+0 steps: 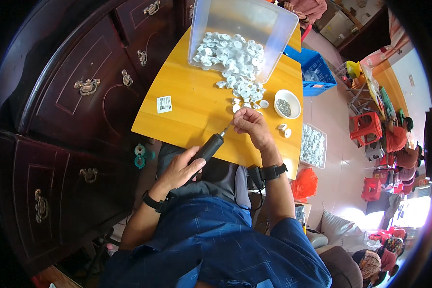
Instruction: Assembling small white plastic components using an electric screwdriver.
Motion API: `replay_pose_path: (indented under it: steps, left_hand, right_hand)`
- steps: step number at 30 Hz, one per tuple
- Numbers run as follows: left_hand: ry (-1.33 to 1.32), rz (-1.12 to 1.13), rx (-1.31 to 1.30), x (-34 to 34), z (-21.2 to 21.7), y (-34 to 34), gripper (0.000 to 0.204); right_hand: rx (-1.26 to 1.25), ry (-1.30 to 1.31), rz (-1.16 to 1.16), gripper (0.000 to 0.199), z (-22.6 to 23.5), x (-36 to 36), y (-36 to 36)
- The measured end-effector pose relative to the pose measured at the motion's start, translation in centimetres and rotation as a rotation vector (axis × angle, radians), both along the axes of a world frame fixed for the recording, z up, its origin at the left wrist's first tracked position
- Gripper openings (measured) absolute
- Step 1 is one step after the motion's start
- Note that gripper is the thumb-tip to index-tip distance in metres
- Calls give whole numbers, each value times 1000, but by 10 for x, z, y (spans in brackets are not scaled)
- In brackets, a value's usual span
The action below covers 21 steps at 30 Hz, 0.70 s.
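My left hand [181, 168] is wrapped round a black electric screwdriver [208, 149], its bit pointing up and to the right over the table's near edge. Thumb and fingers of my right hand [254, 128] pinch together at the tip of the bit; whatever is between them is too small to make out. Just beyond that hand, a heap of small white round plastic parts [245, 89] spills out of a clear plastic bin [278, 30] tipped on its side. A white bowl [297, 102] with small metal screws [283, 107] stands to the right. Two white parts [285, 130] lie in front of it.
A printed white card [164, 104] lies at the left of the yellow wooden table [177, 79]. Dark wooden cabinets [77, 115] flank it. On the floor to the right are a blue crate [319, 86], a tub of white parts [314, 146] and an orange bag [305, 185]. Other people sit farther off.
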<state>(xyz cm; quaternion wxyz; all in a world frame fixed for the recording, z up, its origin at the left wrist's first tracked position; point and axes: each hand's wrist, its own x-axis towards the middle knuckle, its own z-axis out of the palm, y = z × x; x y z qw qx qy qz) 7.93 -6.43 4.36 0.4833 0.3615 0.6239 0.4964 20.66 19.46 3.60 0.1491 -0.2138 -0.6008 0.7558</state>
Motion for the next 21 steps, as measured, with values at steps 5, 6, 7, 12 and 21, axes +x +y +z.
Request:
replay_pose_path:
  steps: [5, 6, 7, 12, 21]
  left_hand:
    - [-7, 15, -10, 3, -1, -2, 42]
    - [-39, 19, -1, 4, 0, -4, 39]
    - [-71, 26, 7, 5, 0, -4, 36]
    - [-184, 6, 11, 6, -14, 1, 35]
    - [-44, 4, 21, 5, -3, -3, 37]
  right_hand:
    - [-15, 27, 14, 8, -3, 1, 0]
    - [-11, 25, 27, 8, -4, 0, -3]
    - [1, 30, 40, 9, -2, 0, -3]
    - [0, 27, 45, 7, 1, 2, 1]
    - [134, -10, 149, 7, 8, 0, 6]
